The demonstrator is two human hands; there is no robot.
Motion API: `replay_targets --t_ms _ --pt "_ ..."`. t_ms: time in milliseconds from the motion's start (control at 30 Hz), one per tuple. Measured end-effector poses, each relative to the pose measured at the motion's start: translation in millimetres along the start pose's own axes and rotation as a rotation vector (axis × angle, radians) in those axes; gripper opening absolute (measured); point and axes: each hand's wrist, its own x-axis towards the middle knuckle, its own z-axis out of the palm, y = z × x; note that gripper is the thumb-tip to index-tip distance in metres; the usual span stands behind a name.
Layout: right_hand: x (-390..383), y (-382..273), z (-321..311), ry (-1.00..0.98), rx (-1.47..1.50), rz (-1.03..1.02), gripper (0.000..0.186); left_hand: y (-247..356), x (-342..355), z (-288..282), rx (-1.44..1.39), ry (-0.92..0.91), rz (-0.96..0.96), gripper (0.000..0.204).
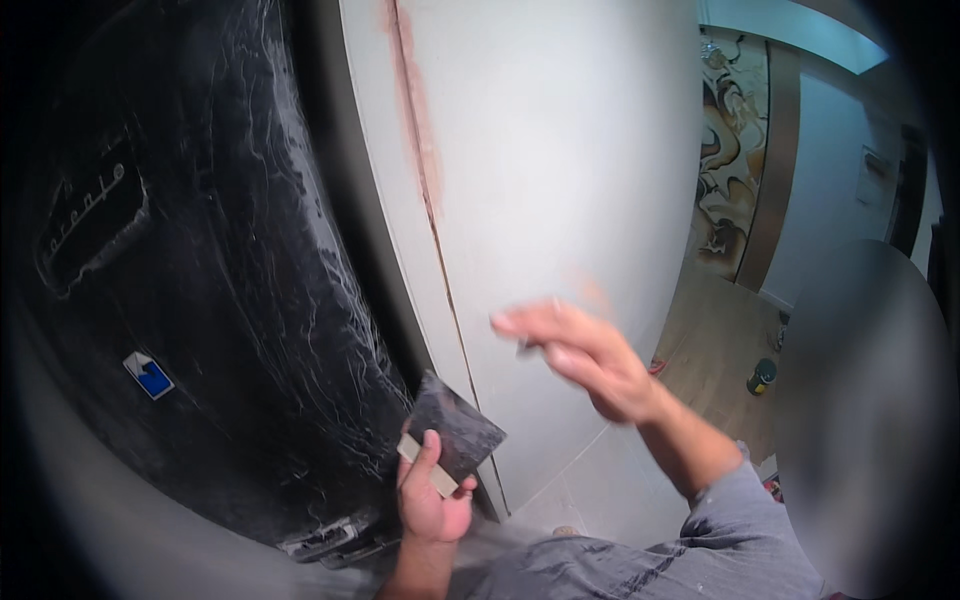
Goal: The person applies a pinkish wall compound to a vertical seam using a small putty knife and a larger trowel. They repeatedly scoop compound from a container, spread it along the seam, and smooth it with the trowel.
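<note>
In my left hand is a flat square putty blade with a dark smeared face and a pale handle, held low beside a long narrow seam in the white panel. Pinkish filler lines the seam's upper part. My right hand is raised in front of the panel, right of the blade and blurred by motion; a small dark bit shows under its fingertips, too smeared to make out.
A black film-covered surface with a blue-and-white label stands at left. At right a passage has wooden flooring, a patterned panel and a green container on the floor. A blurred grey shape fills the far right.
</note>
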Motion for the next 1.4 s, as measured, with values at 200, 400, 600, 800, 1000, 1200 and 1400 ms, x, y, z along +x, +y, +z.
replay_targets --t_ms 200,400,600,800,1000,1200,1400 --pt "-95.7 -22.7 4.9 -0.111 -0.184 0.145 0.041 -36.6 3.6 16.0 -0.014 -0.213 -0.243 0.048" --pt "-169.6 -52.7 -45.1 0.135 -0.335 0.421 0.032 -68.5 -27.7 32.4 -0.122 -0.317 -0.286 0.049" --pt "-273.2 -56.6 -55.8 0.85 0.906 0.611 0.031 -154.3 -64.2 77.4 0.035 -0.488 -0.715 0.041" --pt "-422.6 -81.1 -145.0 0.497 0.481 1.024 0.028 -228.8 -96.8 124.8 -0.047 -0.454 -0.712 0.032" --pt "-532.0 -106.9 -137.0 1.419 0.56 0.796 0.038 -338.0 -154.4 158.4 0.207 -0.375 -0.799 0.03" --pt "-611.8 -148.6 -117.5 0.98 0.762 0.747 0.048 -429.7 -215.3 199.3 0.505 -0.395 -0.891 0.03" --pt "-777.8 -244.2 -204.6 1.193 -0.925 1.616 0.04 -434.2 -219.5 209.5 0.6 -0.191 -0.915 0.027"
